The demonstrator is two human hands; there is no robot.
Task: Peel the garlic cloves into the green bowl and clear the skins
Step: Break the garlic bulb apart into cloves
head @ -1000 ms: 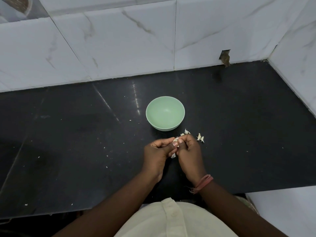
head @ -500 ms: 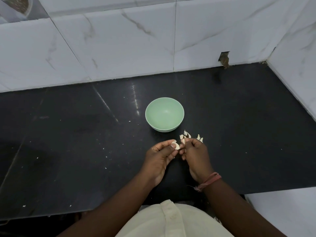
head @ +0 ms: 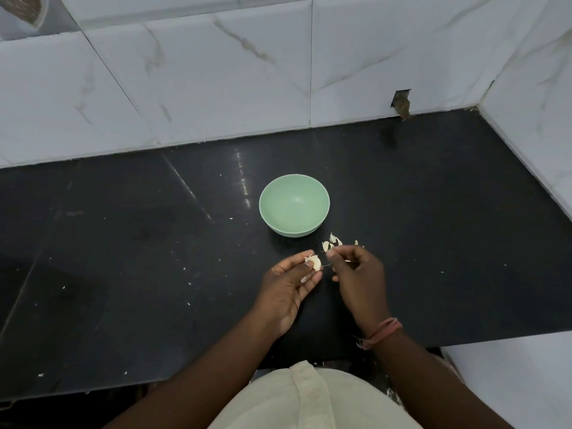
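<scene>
Left hand (head: 291, 281) pinches garlic clove (head: 315, 261). Right hand (head: 356, 270) pinches thin skin bit. Green bowl (head: 294, 209) on black surface (head: 123, 258), more cloves (head: 331, 243) just beside it.

hands: were pressed together over one clove, now apart at frame centre | left hand (head: 292, 281): turned palm-up, pinching the garlic clove (head: 315, 261) at its fingertips | right hand (head: 356, 267): drawn away to the right, fingertips pinched on a thin skin strand
</scene>
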